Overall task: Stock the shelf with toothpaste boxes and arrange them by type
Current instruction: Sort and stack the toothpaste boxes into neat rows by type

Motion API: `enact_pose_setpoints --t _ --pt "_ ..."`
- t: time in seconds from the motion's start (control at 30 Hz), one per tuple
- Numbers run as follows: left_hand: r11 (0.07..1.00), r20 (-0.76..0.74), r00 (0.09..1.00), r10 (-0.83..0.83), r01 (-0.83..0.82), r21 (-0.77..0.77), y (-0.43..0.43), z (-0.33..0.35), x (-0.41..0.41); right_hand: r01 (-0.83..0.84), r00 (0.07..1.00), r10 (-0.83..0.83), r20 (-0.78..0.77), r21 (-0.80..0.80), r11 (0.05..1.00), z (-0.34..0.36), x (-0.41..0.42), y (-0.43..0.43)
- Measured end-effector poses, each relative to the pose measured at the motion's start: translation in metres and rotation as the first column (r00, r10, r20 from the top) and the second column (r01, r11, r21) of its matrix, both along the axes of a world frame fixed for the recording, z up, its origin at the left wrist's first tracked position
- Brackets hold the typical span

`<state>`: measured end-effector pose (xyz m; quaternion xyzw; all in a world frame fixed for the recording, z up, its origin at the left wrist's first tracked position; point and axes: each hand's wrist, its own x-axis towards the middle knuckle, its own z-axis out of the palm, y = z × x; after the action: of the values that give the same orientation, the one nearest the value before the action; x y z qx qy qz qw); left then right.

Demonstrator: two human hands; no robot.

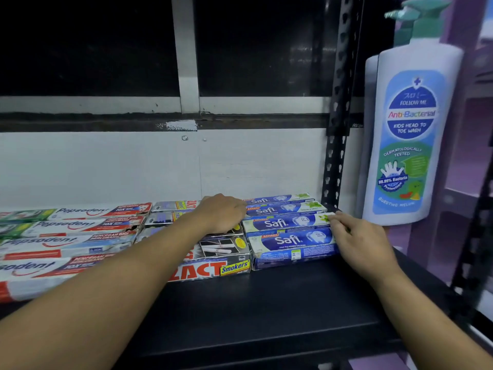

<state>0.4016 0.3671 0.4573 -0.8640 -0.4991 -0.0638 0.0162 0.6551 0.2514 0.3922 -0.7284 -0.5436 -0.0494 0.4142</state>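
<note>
Safi boxes [289,222] — left hand [222,213], right hand [357,236] at either end.

Glossy cardboard boxes [289,224], matt shelf [266,311]

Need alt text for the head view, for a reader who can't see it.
Both hands press the ends of a row of blue Safi boxes on a black shelf: left hand, right hand. Zact boxes and Pepsodent boxes lie leftward.
</note>
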Motion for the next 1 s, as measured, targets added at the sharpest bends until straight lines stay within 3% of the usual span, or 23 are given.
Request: enact_pose_setpoints --t 0.2,0.33,0.5,0.7,0.87,1.0 --pt "1.000 0.185 0.983 -0.014 0.010 0.024 -0.030 0.010 -0.028 0.062 0.995 -0.062 0.073 0.003 0.998 0.001 -0.002 0.000" --pt "0.997 0.345 0.938 -0.045 0.021 0.074 -0.075 0.009 -0.082 0.099 0.988 -0.110 0.111 0.101 0.990 0.006 -0.006 -0.009" --pt "0.969 0.317 0.948 -0.006 -0.072 0.235 -0.113 -0.010 -0.163 0.084 0.983 -0.122 0.138 0.255 0.963 0.019 -0.038 -0.031" --pt "0.929 0.459 0.880 0.119 -0.262 0.261 -0.123 -0.028 -0.225 -0.228 0.966 0.187 0.180 0.248 0.942 0.017 -0.143 -0.044" --pt "0.936 0.335 0.934 0.125 -0.223 0.272 -0.128 -0.031 -0.244 -0.300 0.945 0.273 0.179 0.146 0.943 0.016 -0.217 -0.034" --pt "0.940 0.353 0.927 0.124 -0.224 0.258 -0.128 -0.040 -0.252 -0.305 0.938 0.275 0.213 0.129 0.943 0.010 -0.239 -0.029"
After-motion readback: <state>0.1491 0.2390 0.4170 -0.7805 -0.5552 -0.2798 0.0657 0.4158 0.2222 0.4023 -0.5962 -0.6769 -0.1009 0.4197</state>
